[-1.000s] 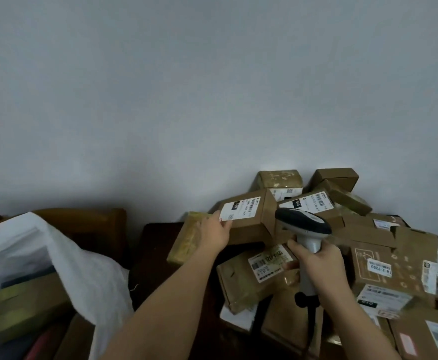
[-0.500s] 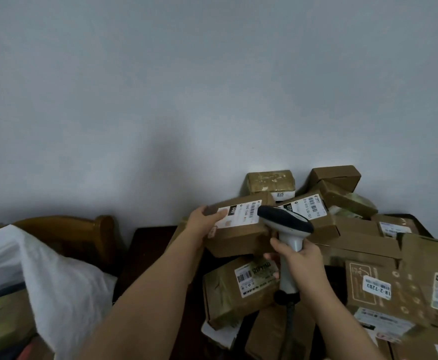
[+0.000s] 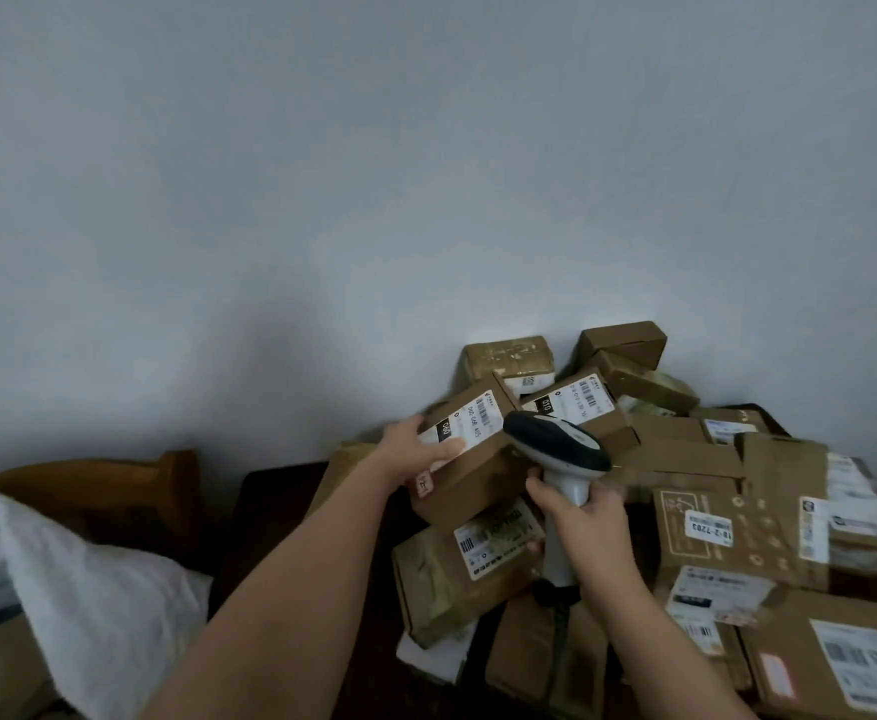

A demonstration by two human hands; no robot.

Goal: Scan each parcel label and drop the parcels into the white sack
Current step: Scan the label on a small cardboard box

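Left hand (image 3: 409, 452) fingers grip small cardboard parcel (image 3: 470, 454) at its left end atop the pile on tabletop (image 3: 270, 517), right hand (image 3: 579, 517) wrapped round barcode scanner (image 3: 556, 449) handle w/ head beside label (image 3: 460, 423); box prob light, stiff, best held by edges, white sack (image 3: 78, 589) lower left.

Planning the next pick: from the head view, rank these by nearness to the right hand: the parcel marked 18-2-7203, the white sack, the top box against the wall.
From the right hand:
1. Parcel marked 18-2-7203, just to its right.
2. Top box against the wall, above, behind the pile.
3. White sack, far left.
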